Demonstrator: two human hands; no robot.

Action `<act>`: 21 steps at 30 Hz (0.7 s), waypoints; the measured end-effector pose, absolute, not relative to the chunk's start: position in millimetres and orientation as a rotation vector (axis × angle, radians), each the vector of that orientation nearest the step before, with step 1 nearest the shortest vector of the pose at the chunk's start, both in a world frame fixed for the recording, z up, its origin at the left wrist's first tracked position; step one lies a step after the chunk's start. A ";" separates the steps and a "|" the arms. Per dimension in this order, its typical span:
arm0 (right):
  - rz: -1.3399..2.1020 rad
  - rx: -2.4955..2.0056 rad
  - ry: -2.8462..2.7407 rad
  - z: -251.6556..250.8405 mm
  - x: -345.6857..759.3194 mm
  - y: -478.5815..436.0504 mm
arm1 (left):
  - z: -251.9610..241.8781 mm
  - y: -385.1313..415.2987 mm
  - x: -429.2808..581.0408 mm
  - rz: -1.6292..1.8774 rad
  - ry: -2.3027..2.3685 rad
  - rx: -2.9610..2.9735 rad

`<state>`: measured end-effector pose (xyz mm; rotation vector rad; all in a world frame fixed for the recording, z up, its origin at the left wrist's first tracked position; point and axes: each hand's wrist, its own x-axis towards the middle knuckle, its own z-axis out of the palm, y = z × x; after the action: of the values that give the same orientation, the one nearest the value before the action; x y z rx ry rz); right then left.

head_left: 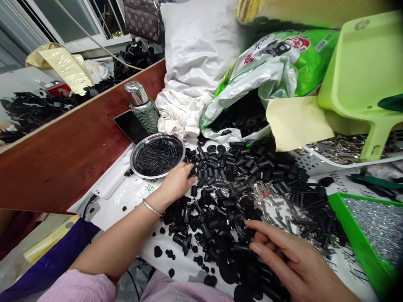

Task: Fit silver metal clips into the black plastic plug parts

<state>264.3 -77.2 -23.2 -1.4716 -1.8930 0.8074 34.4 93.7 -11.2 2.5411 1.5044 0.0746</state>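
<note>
A heap of small black plastic parts [239, 188] covers the white sheet in front of me. My left hand [178, 181], a silver bangle on its wrist, reaches into the heap's left edge beside a round metal plate [136, 156] of black springs; its fingers are curled onto a small black piece I cannot make out. My right hand [283, 256] rests low on the heap's near right side, fingers stretched toward a round black part and a patch of small silver metal pieces [270, 205]. It holds nothing that I can see.
A green tray [352, 235] of tiny metal parts sits at the right. Behind the heap lie a green-and-white bag [267, 71] spilling black discs, a white sack [195, 54], a light-green scoop [362, 71], a flask [141, 105] and a phone [130, 126]. A brown board [63, 155] borders the left.
</note>
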 end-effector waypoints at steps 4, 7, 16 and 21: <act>0.818 -1.501 -1.907 -23.3 262.4 -75.5 | -7.9 82.9 17.9 0.129 1.487 2.549; 0.811 -1.522 -1.927 -20.7 259.4 -73.4 | -6.7 75.8 8.3 0.152 1.501 2.548; 0.505 -1.604 -2.084 1.8 246.7 -34.7 | -7.7 69.8 -9.9 0.092 1.546 2.548; 0.464 -1.701 -2.312 7.4 228.8 12.0 | -12.2 72.3 -4.3 0.069 1.519 2.567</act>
<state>228.8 12.0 7.4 -1.7013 -2.3123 0.4638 -4.3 72.3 -12.2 2.5669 1.5190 0.0694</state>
